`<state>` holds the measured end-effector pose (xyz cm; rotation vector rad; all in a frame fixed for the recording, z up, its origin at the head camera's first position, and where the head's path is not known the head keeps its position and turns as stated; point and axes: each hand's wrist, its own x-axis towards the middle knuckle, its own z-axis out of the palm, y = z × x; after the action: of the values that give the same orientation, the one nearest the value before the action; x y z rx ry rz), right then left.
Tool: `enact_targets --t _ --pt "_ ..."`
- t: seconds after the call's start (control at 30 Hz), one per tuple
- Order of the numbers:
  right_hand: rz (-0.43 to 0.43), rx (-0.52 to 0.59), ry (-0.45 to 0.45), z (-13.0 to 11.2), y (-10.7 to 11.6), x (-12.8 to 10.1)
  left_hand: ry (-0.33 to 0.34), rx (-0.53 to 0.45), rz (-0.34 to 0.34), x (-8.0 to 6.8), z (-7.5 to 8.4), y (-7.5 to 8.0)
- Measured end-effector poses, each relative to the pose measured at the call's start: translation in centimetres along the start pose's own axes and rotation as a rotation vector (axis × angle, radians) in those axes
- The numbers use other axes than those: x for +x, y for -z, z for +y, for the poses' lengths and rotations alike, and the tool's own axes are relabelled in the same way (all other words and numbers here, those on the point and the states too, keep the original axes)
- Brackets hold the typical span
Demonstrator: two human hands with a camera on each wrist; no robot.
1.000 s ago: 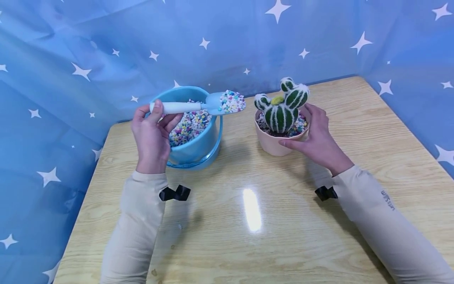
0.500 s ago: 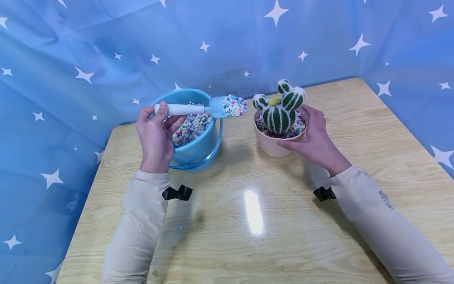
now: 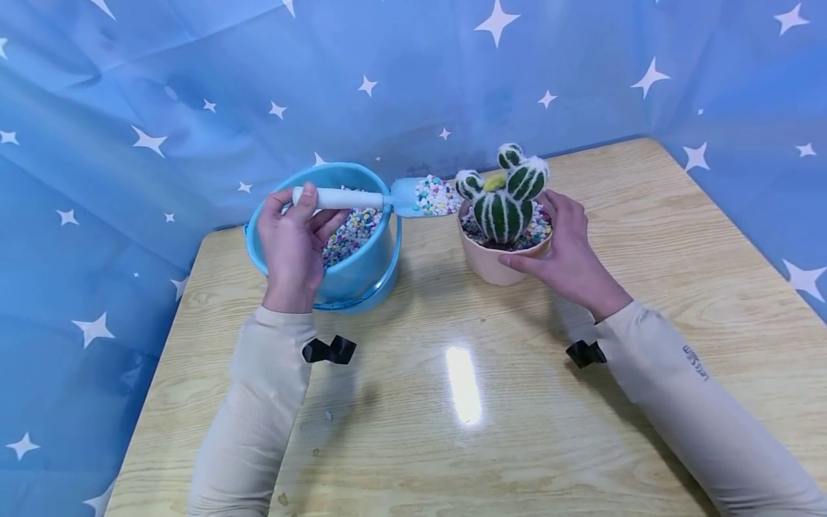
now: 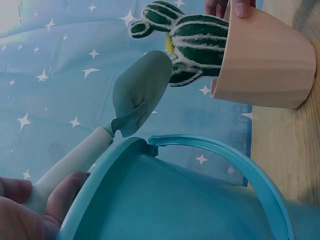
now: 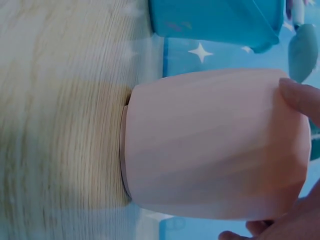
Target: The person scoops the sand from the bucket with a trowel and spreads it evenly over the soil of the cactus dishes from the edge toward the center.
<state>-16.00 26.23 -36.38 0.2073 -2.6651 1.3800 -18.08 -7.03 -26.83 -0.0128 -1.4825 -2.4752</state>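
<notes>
My left hand (image 3: pixel 296 240) grips the white handle of a small blue scoop (image 3: pixel 381 199) heaped with coloured pebbles, held level above the blue bucket (image 3: pixel 352 273). The scoop's blade (image 4: pixel 141 91) reaches the rim of the pink pot (image 3: pixel 494 264). A green striped cactus (image 3: pixel 505 195) stands in that pot on a bed of pebbles. My right hand (image 3: pixel 565 248) holds the pot's right side, its thumb across the front wall (image 5: pixel 210 145). The bucket (image 4: pixel 180 200) is partly filled with the same pebbles.
Both containers stand toward the back of a light wooden table (image 3: pixel 465 388). A blue cloth with white stars (image 3: pixel 194 93) hangs behind and on both sides. The bucket's handle (image 4: pixel 225 155) lies down against its front.
My left hand has carried the loaded scoop rightward, from over the bucket to the pot's left rim. The right hand stays on the pot.
</notes>
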Motion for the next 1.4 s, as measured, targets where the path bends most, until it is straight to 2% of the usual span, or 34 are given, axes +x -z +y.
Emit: enact_targets --t 0.33,0.5,1.07,1.4 --pt "0.001 -0.003 -0.006 0.0 0.1 -0.1 -0.018 0.099 -0.063 -0.2 -0.5 -0.8" --pt "0.002 -0.010 -0.002 0.0 0.0 -0.1 -0.019 0.147 -0.071 -0.2 -0.7 -1.1" --pt "-0.014 0.005 -0.011 -0.2 0.0 -0.1 -0.025 0.202 -0.089 0.0 -0.6 -2.4" --pt "-0.018 0.009 -0.012 -0.1 0.0 -0.1 -0.066 0.301 -0.122 0.2 -0.5 -3.5"
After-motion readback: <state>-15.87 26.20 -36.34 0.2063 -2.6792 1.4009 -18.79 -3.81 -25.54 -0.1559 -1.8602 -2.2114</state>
